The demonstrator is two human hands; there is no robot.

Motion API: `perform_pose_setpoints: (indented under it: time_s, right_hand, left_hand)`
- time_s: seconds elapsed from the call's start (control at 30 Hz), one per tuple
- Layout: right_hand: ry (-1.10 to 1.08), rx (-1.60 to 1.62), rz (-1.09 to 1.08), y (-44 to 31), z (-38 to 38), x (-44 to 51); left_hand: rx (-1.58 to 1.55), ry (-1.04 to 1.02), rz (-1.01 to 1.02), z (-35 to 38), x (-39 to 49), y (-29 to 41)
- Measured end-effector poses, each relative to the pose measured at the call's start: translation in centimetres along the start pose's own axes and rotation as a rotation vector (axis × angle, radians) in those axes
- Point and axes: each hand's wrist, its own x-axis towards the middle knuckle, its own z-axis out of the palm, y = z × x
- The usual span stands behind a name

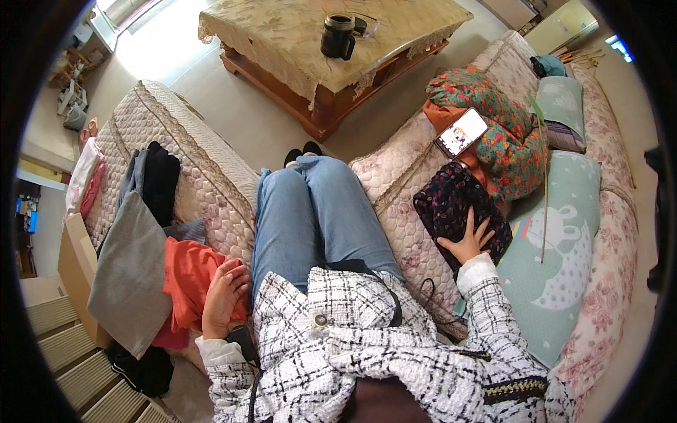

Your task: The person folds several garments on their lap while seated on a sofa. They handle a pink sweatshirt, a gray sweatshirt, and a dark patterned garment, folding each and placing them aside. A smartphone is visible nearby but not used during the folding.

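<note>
My left hand (225, 293) rests on a red-orange cloth garment (185, 280) at my left side, its fingers loosely bent; whether it grips the fabric cannot be told. With fingers spread, my right hand (468, 238) lies flat on a folded dark floral garment (441, 206) at my right. Beyond that garment a smartphone (461, 133) with a lit screen lies on a green floral cloth bundle (492, 121) with orange fabric. A grey garment (127, 275) lies left of the red-orange one, and black clothing (161, 180) lies behind it.
A quilted sofa cover (195, 174) runs under the clothes. Ahead stands a low wooden table (264, 31) with a patterned cloth and a dark mug (337, 39). Green pillows (563, 211) line the right side. A cardboard box (79, 264) and a slatted radiator (79, 354) stand at the left.
</note>
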Motion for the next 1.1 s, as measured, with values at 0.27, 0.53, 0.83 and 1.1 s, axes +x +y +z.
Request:
perform_pose_setpoints:
  time_s: [0.27, 0.53, 0.83, 1.1]
  right_hand:
    - [0.264, -0.252, 0.027, -2.2, 3.3, -3.9]
    - [0.23, -0.201, -0.564, 4.7, -2.7, 0.0]
    - [0.04, -0.493, -0.007, 4.1, 3.2, 0.8]
    - [0.179, 0.39, -1.043, -13.6, -1.9, -1.0]
  left_hand:
    - [0.238, 0.049, 0.044, -0.4, 3.2, -2.8]
    - [-0.117, 0.073, 0.011, -1.6, 4.8, -3.8]
    - [-0.099, 0.1, -0.006, -0.6, 3.0, -2.7]
    - [0.205, 0.259, 0.313, -1.4, -2.6, 0.1]
